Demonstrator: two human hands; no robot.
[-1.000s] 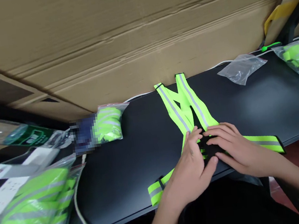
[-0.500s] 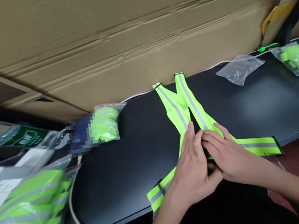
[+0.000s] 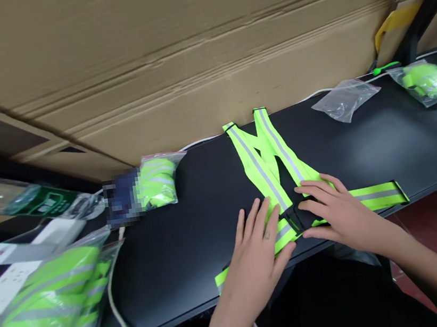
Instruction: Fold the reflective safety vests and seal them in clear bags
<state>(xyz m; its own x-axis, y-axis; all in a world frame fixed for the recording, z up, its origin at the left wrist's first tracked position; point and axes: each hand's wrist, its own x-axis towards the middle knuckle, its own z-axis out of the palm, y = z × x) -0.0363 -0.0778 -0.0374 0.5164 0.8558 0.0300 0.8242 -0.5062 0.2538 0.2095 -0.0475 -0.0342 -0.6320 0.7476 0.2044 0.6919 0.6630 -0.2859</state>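
A neon yellow-green reflective harness vest (image 3: 261,166) with grey stripes lies spread on the black table, its two shoulder straps pointing toward the cardboard. Its waist belt runs along the near edge, with a black buckle (image 3: 294,221) at the middle. My left hand (image 3: 259,246) rests on the left strap and belt, fingers spread. On the other side, my right hand (image 3: 333,212) lies over the right strap and belt with its fingers apart, fingertips close to the buckle. Parts of the belt are hidden under both hands.
Bagged vests stand at the near left (image 3: 52,308), back left (image 3: 158,182) and far right (image 3: 429,82). A flat clear bag (image 3: 346,99) lies at the back. Left are a white power strip (image 3: 16,276) and a cable (image 3: 113,300). Cardboard (image 3: 207,79) walls the back.
My hands were together over the middle of the vest. They have moved apart and opened out, and the black buckle now shows between them.
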